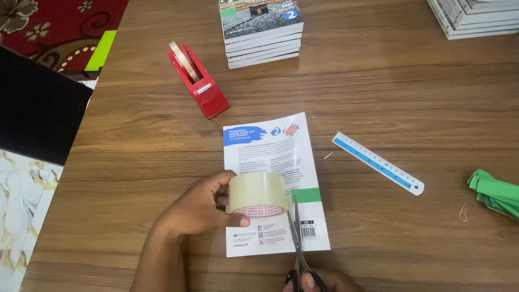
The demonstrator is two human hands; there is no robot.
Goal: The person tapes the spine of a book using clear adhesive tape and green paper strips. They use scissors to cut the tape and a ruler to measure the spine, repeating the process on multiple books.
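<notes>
My left hand [197,211] grips a wide roll of clear packing tape [257,193] and holds it on a white book [270,162] that lies back cover up on the wooden table [135,162]. A green strip [306,195] sits on the book's right edge, beside the roll. My right hand [319,282], only partly seen at the bottom edge, holds black-handled scissors [296,238]. The blades point up toward the tape roll's right side, their tip close to the green strip.
A red tape dispenser [198,81] stands at the upper left. A stack of books [261,32] rises behind it, another stack [473,19] at the top right. A blue-and-white ruler [377,162] lies right of the book. Green paper strips [494,192] sit at the right edge.
</notes>
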